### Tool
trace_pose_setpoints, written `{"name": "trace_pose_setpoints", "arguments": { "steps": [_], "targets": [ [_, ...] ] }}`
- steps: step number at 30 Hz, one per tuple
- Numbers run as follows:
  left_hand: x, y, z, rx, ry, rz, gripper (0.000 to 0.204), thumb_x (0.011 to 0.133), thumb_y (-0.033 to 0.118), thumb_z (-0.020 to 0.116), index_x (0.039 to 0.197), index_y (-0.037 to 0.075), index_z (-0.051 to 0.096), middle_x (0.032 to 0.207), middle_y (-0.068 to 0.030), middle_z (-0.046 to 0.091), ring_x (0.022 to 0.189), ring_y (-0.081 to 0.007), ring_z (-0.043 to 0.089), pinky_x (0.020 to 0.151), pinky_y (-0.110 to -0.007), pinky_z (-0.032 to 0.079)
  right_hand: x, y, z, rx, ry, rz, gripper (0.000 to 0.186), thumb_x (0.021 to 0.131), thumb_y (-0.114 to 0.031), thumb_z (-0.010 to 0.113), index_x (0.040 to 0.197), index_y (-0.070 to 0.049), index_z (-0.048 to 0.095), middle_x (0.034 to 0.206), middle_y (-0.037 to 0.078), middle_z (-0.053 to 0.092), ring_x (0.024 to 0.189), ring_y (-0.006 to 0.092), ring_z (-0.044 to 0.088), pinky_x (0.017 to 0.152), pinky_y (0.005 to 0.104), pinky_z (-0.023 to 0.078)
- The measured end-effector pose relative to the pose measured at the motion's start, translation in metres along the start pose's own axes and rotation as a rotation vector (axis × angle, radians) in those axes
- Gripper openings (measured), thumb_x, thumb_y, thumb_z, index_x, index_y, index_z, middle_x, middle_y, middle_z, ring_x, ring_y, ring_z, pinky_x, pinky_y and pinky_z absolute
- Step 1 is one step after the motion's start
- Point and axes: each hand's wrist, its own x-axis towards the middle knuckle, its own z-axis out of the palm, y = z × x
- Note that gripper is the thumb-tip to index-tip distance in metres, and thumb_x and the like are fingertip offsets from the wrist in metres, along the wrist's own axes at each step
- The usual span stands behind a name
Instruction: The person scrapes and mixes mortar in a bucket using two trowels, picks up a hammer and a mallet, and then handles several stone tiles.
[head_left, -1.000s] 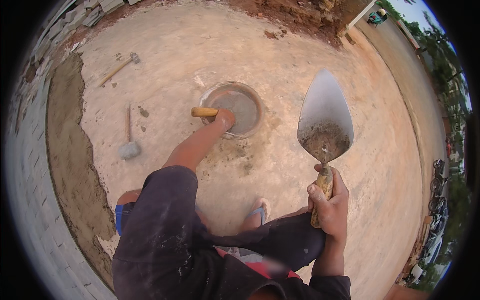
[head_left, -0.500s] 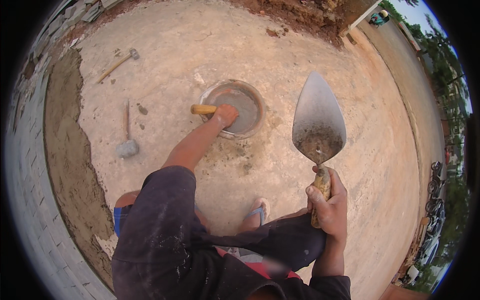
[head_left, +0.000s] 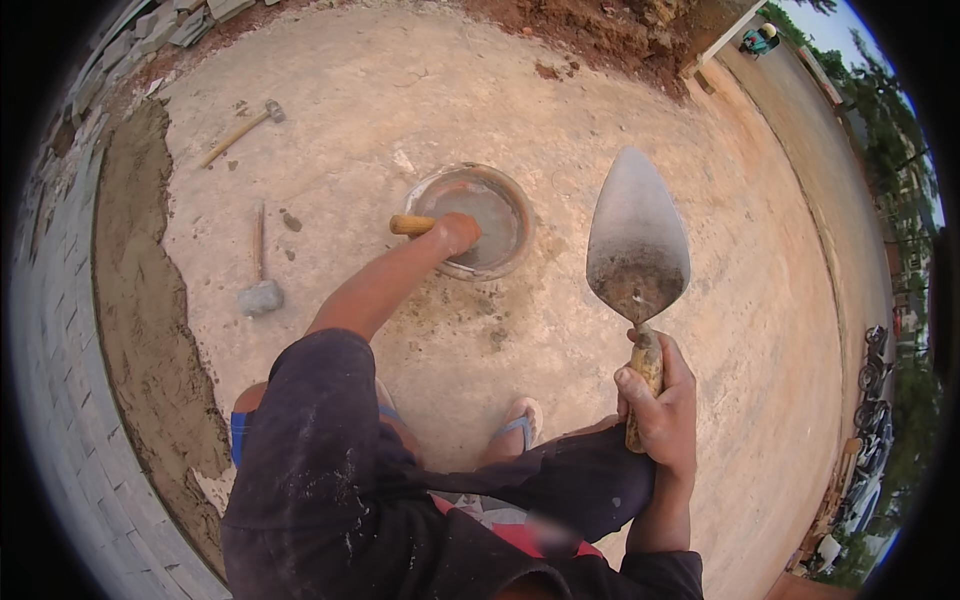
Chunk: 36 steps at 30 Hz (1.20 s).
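My right hand (head_left: pixel 662 405) grips the wooden handle (head_left: pixel 646 365) of a trowel. Its pointed steel blade (head_left: pixel 640 225) stands up away from me, with grey mortar smears near the handle end. To the left, my left hand (head_left: pixel 459 233) reaches into a round, shallow basin (head_left: pixel 525 200) of wet grey mortar (head_left: pixel 497 222). Its fingers look curled down at the mortar, and what they hold is hidden. A second wooden tool handle (head_left: pixel 411 225) sticks out over the basin's left rim beside my left wrist; the tool's other end cannot be seen.
Two hammers lie left of the basin: a thin-handled hammer (head_left: pixel 243 133) farther off and a block-headed mallet (head_left: pixel 260 297) nearer. A strip of wet mortar (head_left: pixel 150 300) runs beside grey pavers (head_left: pixel 65 370) at far left. My sandalled foot (head_left: pixel 516 430) is below the basin. Parked motorcycles (head_left: pixel 872 400) stand at right.
The view has shifted slightly. My left forearm has swung a little outward while the hand stays in the basin. The trowel in my right hand has barely moved.
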Motion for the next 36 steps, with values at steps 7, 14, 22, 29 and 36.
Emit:
{"name": "trace_pose_setpoints", "arguments": {
  "steps": [7, 14, 22, 29, 36],
  "targets": [
    [-0.013, 0.004, -0.004, 0.03, 0.069, 0.052, 0.019, 0.09, 0.013, 0.062, 0.101, 0.009, 0.077, 0.107, -0.0121, 0.075, 0.102, -0.0291, 0.073, 0.084, -0.039, 0.058, -0.002, 0.001, -0.001, -0.014, 0.0, -0.009, 0.042, 0.09, -0.012, 0.069, 0.127, 0.0, 0.056, 0.075, 0.001, 0.057, 0.056, 0.0077, 0.053, 0.051, 0.0246, 0.043],
    [0.003, 0.01, 0.035, 0.084, 0.171, -0.144, 0.019, 0.092, 0.016, 0.06, 0.101, 0.011, 0.077, 0.109, -0.0104, 0.075, 0.102, -0.0277, 0.073, 0.08, -0.043, 0.056, -0.002, 0.002, -0.001, -0.011, -0.019, -0.019, 0.043, 0.09, -0.015, 0.07, 0.128, 0.001, 0.056, 0.075, 0.0, 0.057, 0.056, 0.0073, 0.052, 0.052, 0.0246, 0.043],
    [0.022, 0.011, 0.041, -0.05, 0.03, -0.134, 0.024, 0.095, 0.016, 0.057, 0.109, 0.009, 0.076, 0.117, -0.0118, 0.073, 0.116, -0.0301, 0.067, 0.092, -0.045, 0.054, -0.003, 0.005, -0.004, -0.01, -0.016, 0.004, 0.042, 0.09, -0.012, 0.07, 0.128, 0.001, 0.057, 0.074, 0.0, 0.056, 0.056, 0.0073, 0.052, 0.051, 0.0247, 0.043],
    [0.016, 0.005, 0.018, -0.11, 0.144, -0.17, 0.021, 0.091, 0.015, 0.061, 0.102, 0.009, 0.077, 0.107, -0.0125, 0.075, 0.102, -0.0293, 0.073, 0.084, -0.041, 0.059, -0.003, 0.003, -0.005, -0.001, -0.015, 0.017, 0.043, 0.089, -0.01, 0.069, 0.128, 0.001, 0.056, 0.073, 0.001, 0.056, 0.055, 0.0079, 0.052, 0.051, 0.0249, 0.043],
    [0.015, -0.002, -0.002, -0.222, 0.06, -0.197, 0.025, 0.082, 0.018, 0.069, 0.103, 0.007, 0.076, 0.109, -0.0173, 0.074, 0.103, -0.0317, 0.072, 0.088, -0.042, 0.057, -0.002, 0.006, -0.005, -0.019, -0.005, 0.022, 0.042, 0.089, -0.011, 0.069, 0.128, 0.001, 0.056, 0.073, 0.001, 0.056, 0.055, 0.0081, 0.053, 0.051, 0.025, 0.044]
  ]
}}
